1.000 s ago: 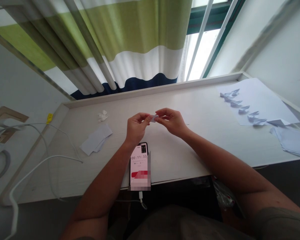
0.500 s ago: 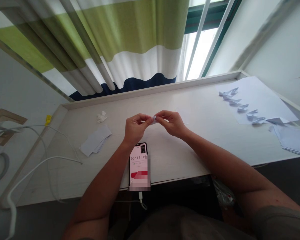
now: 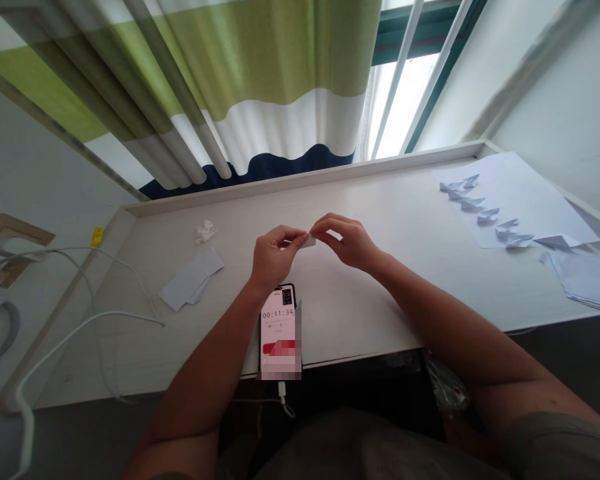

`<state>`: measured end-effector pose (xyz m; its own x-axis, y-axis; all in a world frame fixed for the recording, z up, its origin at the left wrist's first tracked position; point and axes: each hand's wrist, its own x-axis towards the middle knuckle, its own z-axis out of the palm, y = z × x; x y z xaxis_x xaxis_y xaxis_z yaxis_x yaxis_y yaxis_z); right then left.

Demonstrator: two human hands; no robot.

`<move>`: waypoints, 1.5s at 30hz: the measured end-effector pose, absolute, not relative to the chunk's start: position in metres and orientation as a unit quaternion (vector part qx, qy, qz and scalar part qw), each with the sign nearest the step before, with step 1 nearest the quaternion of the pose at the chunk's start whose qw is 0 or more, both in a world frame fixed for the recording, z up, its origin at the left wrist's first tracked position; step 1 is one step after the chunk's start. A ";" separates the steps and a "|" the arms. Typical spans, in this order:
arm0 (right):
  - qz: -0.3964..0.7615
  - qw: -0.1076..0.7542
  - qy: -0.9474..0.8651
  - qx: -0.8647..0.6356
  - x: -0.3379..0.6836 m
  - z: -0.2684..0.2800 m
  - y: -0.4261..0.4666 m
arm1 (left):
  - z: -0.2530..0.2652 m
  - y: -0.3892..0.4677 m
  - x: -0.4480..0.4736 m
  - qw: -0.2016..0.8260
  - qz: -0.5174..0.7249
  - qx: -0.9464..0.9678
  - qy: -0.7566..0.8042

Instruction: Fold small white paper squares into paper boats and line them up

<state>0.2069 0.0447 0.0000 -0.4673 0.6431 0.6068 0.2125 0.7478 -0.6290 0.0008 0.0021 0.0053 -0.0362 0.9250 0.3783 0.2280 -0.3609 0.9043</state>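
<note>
Between my hands, above the middle of the white desk [image 3: 360, 300], is a small folded piece of white paper [image 3: 309, 241]. My left hand [image 3: 275, 253] pinches it from the left with thumb and fingers. On its right side, my right hand [image 3: 347, 241] has thumb and fingertips pressed together at the paper's upper edge. The fingers cover much of the paper, so its exact shape is hidden. Below my left hand, a phone [image 3: 279, 330] showing a timer lies at the desk's front edge.
Several folded paper pieces [image 3: 488, 215] stand in a row on a large white sheet [image 3: 550, 200] at the right, near a paper stack [image 3: 583, 280]. Paper slips [image 3: 190, 280] and a crumpled tissue [image 3: 205, 231] lie left. White cables [image 3: 80, 327] cross the desk's left end.
My right hand has risen slightly and its fingers have shifted on the paper, showing more of the paper below. My left hand keeps its pinch, almost in the same place.
</note>
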 end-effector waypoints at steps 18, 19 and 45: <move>0.348 0.490 -0.729 -0.327 0.200 -0.005 0.043 | 0.005 -0.002 0.006 0.233 0.554 0.668 0.439; 0.366 0.495 -0.715 -0.331 0.198 -0.006 0.044 | 0.004 -0.002 0.006 0.237 0.555 0.668 0.436; 0.429 0.479 -0.698 -0.315 0.191 -0.005 0.036 | -0.004 0.002 0.010 0.326 0.568 0.603 0.455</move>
<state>0.1911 0.0365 -0.0054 -0.3429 0.8510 0.3978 0.0292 0.4330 -0.9009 0.0104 0.0017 -0.0044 -0.0605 0.9198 0.3877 0.1783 -0.3722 0.9109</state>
